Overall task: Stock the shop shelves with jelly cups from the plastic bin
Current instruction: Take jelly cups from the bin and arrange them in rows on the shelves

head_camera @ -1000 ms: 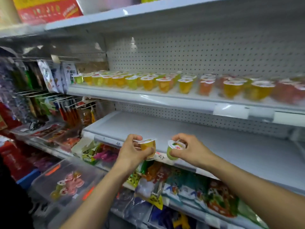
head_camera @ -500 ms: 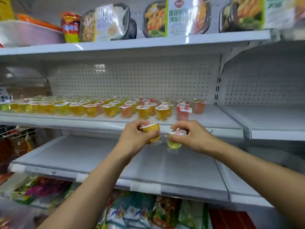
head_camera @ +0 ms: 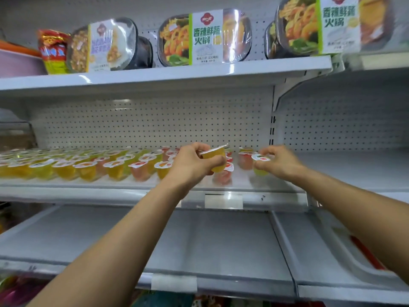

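My left hand point(head_camera: 190, 166) grips an orange-yellow jelly cup point(head_camera: 215, 157), tilted, just above the middle shelf point(head_camera: 274, 185). My right hand point(head_camera: 280, 162) pinches a green jelly cup point(head_camera: 261, 167) by its white lid, low over the shelf at the right end of the rows; whether it touches the shelf I cannot tell. Several rows of yellow, orange and pink jelly cups point(head_camera: 84, 165) fill the shelf's left and centre. A pink cup point(head_camera: 223, 176) stands below my left hand's cup. The plastic bin is out of view.
Boxed hot-pot meals point(head_camera: 205, 36) and a red snack bag point(head_camera: 54, 52) sit on the top shelf. A bare white lower shelf point(head_camera: 210, 244) juts out under my arms. A metal upright point(head_camera: 273, 127) divides this bay from the bare right bay point(head_camera: 354, 169).
Both hands rose from the lower shelf's front edge to the middle shelf, each still holding its cup. The view tilted up and shifted right; the bin dropped out of sight.
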Tool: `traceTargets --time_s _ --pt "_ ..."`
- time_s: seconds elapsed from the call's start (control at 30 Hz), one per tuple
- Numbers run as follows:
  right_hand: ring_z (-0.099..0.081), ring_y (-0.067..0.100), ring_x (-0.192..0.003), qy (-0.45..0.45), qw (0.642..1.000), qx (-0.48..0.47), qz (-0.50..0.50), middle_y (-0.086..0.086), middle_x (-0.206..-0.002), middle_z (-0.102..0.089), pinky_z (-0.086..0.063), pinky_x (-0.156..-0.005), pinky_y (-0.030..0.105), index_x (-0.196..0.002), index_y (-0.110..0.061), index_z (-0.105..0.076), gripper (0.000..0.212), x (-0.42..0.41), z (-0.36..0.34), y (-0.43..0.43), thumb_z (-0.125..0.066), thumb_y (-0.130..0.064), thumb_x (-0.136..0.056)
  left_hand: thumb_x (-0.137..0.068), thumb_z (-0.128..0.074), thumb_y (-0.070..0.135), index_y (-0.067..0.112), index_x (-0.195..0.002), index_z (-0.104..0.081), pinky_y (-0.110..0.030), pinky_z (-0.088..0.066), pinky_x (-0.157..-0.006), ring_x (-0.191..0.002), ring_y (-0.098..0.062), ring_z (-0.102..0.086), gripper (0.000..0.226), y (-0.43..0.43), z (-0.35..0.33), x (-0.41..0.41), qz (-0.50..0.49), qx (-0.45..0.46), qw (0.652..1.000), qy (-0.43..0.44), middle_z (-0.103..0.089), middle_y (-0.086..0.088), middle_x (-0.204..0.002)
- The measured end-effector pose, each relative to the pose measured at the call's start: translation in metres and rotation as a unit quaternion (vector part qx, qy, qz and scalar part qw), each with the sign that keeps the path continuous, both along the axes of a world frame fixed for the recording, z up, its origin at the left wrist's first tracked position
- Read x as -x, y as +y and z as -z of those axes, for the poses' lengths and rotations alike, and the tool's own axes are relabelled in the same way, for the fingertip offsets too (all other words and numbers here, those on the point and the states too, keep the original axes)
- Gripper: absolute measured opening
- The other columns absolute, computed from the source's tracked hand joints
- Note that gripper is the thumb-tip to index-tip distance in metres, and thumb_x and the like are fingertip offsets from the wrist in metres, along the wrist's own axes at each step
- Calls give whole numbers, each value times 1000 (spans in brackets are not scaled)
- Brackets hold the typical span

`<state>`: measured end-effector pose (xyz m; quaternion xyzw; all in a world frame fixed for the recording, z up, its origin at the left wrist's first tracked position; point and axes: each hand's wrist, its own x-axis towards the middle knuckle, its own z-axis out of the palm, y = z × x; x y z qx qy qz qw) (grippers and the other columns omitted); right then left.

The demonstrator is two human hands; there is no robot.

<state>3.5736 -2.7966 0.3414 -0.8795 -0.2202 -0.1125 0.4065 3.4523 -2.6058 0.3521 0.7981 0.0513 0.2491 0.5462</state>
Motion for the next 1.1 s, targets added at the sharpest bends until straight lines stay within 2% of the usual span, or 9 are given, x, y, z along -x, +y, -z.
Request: traceTargets --time_s 0.27,0.33,0.53,0.67,0.73,0.8,0.9,0.97,1.1 --pt "-62 12 -69 19 999 22 14 0 -81 -68 -50 -64 28 -90 -13 -66 30 -45 16 13 -79 -36 -77 -74 -82 27 14 -104 -65 -43 -59 -75 -77 -21 -70 36 -1 -22 -34 10 -36 999 13 -70 -7 -94" --pt "-62 15 -72 10 999 32 21 3 -86 -69 -53 -71 32 -91 -13 -64 31 -50 15 15 -79 -36 -76 -75 -81 28 14 -104 -66 -34 -58 -72 -76 -18 -69 35 -1 -24 -40 15 -48 999 16 -70 -4 -92" --pt "-67 19 -80 14 998 53 21 5 -93 -71 -58 -75 39 -94 -15 -66 43 -58 17 13 -75 -51 -73 -77 -81 26 13 -104 -66 -42 -59 -80 -83 -23 -71 34 -5 -22 -52 20 -59 998 12 -70 -5 -92" --pt "-43 30 -128 -37 991 101 73 13 -136 -52 -40 -105 41 -134 -18 -53 64 -53 10 10 -65 -53 -82 -76 -82 26 14 -104 -65 -40 -59 -79 -74 -17 -68 35 -7 -19 -53 29 -60 998 10 -68 -4 -90" --pt "-30 27 -137 -90 989 91 74 10 -145 -43 -31 -109 39 -142 -18 -46 62 -45 0 10 -61 -45 -88 -75 -83 27 13 -110 -62 -33 -60 -74 -69 -12 -67 43 -9 -18 -53 30 -58 998 9 -67 -2 -92" --pt "-42 23 -130 -102 994 32 37 7 -138 -52 -38 -102 34 -135 -18 -54 49 -35 -14 10 -60 -38 -90 -73 -84 27 15 -117 -57 -28 -56 -67 -68 -12 -67 52 -14 -17 -53 28 -53 998 8 -65 -3 -96" --pt "-64 18 -98 25 990 -104 -95 6 -109 -68 -49 -73 23 -112 -16 -66 29 -12 -34 11 -57 -38 -94 -71 -86 26 15 -122 -49 -27 -50 -63 -77 -17 -66 64 -22 -18 -53 24 -63 998 1 -61 -4 -96" --pt "-66 17 -85 88 976 -113 -162 7 -100 -69 -50 -66 25 -106 -14 -68 35 2 -44 9 -59 -45 -92 -69 -87 25 16 -124 -45 -27 -50 -62 -75 -17 -64 70 -28 -18 -51 24 -71 997 -8 -57 1 -85" --pt "-63 12 -76 111 969 -82 -205 7 -92 -70 -49 -65 25 -99 -17 -70 19 14 -44 6 -74 -28 -84 -62 -92 24 13 -129 -41 -42 -56 -84 -77 -17 -66 85 -35 -14 -50 23 -90 995 -26 -58 7 -70"
